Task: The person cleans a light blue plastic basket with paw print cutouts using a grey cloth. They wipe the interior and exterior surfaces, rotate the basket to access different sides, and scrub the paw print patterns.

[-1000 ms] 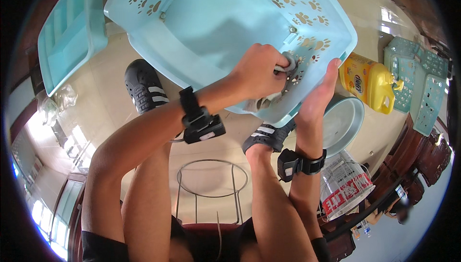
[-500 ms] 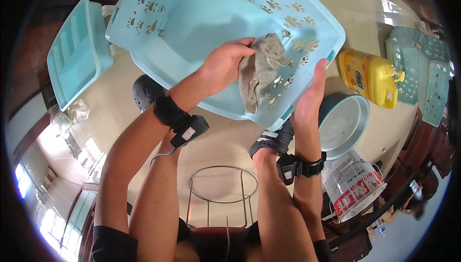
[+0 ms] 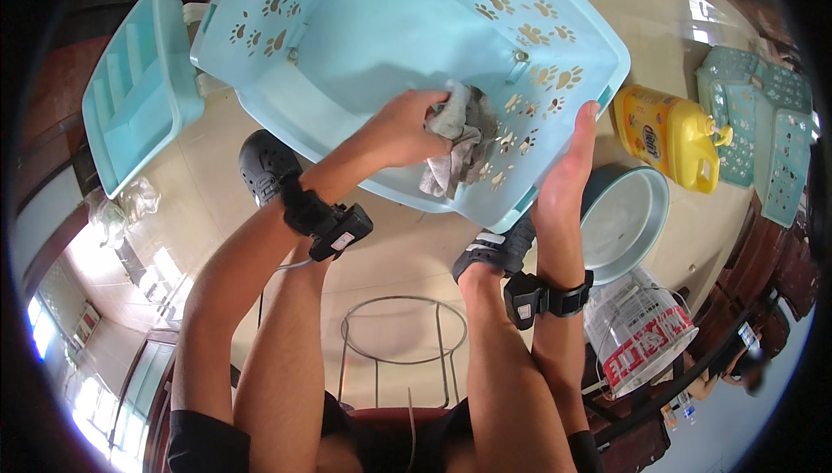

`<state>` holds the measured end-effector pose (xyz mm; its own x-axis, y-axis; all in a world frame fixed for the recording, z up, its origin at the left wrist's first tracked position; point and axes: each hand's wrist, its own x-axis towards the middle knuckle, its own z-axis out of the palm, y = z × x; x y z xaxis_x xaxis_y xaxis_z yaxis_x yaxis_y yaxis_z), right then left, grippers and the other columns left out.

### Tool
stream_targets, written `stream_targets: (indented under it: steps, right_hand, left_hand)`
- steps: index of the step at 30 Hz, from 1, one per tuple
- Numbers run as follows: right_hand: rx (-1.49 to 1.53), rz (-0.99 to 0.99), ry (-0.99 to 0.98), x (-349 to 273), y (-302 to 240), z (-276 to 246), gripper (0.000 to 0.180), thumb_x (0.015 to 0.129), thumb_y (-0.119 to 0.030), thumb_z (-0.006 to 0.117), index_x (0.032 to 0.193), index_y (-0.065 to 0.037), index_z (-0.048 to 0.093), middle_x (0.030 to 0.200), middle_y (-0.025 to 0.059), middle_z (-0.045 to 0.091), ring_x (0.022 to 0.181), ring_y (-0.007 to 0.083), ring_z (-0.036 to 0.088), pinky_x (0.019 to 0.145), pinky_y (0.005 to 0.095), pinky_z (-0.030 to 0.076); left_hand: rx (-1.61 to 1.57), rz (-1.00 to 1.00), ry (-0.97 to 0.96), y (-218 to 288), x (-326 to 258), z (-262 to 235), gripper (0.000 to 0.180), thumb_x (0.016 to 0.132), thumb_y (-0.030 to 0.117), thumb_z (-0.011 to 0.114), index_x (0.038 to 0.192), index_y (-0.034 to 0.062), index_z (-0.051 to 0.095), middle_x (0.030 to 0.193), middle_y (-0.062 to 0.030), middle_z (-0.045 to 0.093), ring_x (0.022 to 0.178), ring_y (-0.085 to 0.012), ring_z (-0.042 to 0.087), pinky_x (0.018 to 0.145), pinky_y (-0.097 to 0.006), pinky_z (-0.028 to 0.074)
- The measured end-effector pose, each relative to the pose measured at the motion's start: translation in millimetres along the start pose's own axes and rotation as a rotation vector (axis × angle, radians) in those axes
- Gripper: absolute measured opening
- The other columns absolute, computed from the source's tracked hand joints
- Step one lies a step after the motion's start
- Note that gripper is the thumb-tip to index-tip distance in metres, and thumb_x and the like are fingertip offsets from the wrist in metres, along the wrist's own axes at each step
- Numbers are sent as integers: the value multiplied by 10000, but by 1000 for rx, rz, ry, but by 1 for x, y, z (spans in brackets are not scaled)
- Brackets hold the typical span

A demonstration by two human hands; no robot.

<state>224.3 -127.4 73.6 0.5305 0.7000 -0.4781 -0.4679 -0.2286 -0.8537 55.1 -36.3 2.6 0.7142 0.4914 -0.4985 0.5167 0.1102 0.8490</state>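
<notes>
A large light blue plastic basket [image 3: 373, 48] with paw-shaped cutouts is tilted toward me above the floor. Inside it, near the right front corner, my left hand [image 3: 407, 130] grips a crumpled grey rag [image 3: 464, 139] against the wall with the cutouts. My right hand [image 3: 565, 169] supports the basket's right front side from outside, palm against the wall and thumb along the rim. Its other fingers are hidden behind the basket.
A yellow jug [image 3: 666, 137] and a round grey-blue basin [image 3: 626, 221] stand to the right, with a clear bucket [image 3: 641, 330] nearer me. Perforated blue panels [image 3: 784, 161] lie at far right. Left is a blue tray [image 3: 143, 91]; a metal ring stand [image 3: 403, 330] sits between my legs.
My left hand has bunched up the rag, which was hanging loosely, and pressed it slightly lower in the basket. The basket and my right hand have shifted slightly right.
</notes>
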Motion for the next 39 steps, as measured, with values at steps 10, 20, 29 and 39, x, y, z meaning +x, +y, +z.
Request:
stream_targets:
  steps: [10,20,29,39]
  right_hand:
    - [16,-15,38,3,2,-2,673,1041,-547,357,1437,-6,408,1349,131,549,1182,236,564,990,370,454]
    - [-18,-26,30,-1,4,-2,637,1049,-516,357,1446,-18,381,1348,131,541,1188,252,557,1000,395,449]
    - [-13,-44,17,-2,2,-1,607,1052,-498,360,1438,-31,393,1356,124,530,1208,257,534,1027,407,423]
    - [18,-55,12,-1,4,0,608,1043,-501,387,1434,-37,403,1344,112,538,1204,248,532,1031,404,416]
  left_hand:
    - [481,364,364,31,-24,-24,304,691,251,776,753,-24,663,797,-136,625,736,-296,619,690,-377,500]
    - [72,95,56,12,-1,-15,401,711,257,739,989,-22,667,888,-193,667,815,-327,658,726,-404,516]
    - [47,259,-70,-5,5,17,167,832,149,577,890,4,636,799,-209,640,770,-400,632,687,-472,498]
    - [-68,345,89,15,-3,29,130,768,54,617,846,-13,698,746,-224,633,661,-395,589,613,-460,483]
